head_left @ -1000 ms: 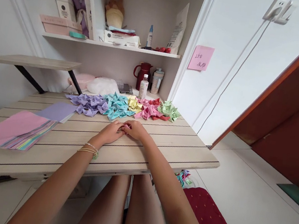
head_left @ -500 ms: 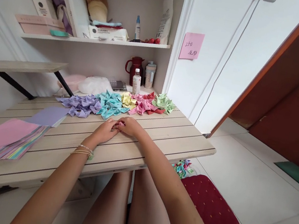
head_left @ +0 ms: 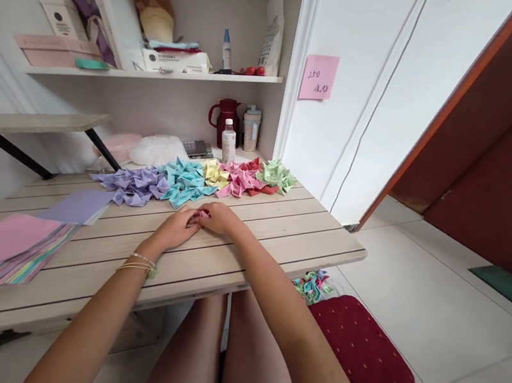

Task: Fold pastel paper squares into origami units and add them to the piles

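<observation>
We are keeping a small pink paper between our left hand and right hand, over the table. Our right fingertips are pinching it; whether the left fingers are gripping, we cannot tell. It is probably feeling light and creasing easily, so we should be holding its edges gently.

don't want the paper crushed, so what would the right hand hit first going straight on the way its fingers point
Probably the left hand: the right hand, with pink paper at its fingers, points that way. Whether the two hands touch is unclear.
</observation>
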`<state>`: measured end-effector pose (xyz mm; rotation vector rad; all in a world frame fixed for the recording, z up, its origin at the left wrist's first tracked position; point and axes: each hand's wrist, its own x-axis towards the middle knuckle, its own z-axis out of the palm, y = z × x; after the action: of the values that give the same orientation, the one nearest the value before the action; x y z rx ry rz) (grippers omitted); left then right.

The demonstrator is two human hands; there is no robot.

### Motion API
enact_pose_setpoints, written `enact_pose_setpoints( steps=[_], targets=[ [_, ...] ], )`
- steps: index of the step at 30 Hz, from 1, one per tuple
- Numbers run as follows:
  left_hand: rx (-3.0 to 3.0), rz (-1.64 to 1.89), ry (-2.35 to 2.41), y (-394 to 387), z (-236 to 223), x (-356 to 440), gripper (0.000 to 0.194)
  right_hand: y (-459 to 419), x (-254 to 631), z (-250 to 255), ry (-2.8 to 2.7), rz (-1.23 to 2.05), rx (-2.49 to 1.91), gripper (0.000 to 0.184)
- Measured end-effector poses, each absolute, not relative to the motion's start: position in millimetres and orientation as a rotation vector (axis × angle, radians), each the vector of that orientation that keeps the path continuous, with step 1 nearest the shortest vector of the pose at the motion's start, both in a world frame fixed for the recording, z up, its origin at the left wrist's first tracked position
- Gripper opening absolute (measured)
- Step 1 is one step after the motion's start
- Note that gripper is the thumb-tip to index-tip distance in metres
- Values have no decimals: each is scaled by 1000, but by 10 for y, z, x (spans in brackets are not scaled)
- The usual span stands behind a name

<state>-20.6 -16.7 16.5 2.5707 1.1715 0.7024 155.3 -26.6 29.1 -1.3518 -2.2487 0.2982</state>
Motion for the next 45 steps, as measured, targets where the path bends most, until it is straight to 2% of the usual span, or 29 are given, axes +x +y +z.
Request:
enact_pose_setpoints(
  steps=[11,21,33,38,45],
  targets=[
    [2590,716,1152,-177,170,-210,18,-256,1551,280,-2245,290,-1349,29],
    [2590,683,1151,-193,206,-202,27,-264,1550,297,-2254,281,-1328,28],
    [2604,636,1157,-202,233,-190,20,-259,1555,307,-2272,275,-1316,31],
    [2574,728,1150,-182,188,-188,24,-269,1570,285,-2265,291,-1320,26],
    [2405,891,1168,-165,126,-169,18,-263,1558,267,-2163,436,-1239,22]
  ],
)
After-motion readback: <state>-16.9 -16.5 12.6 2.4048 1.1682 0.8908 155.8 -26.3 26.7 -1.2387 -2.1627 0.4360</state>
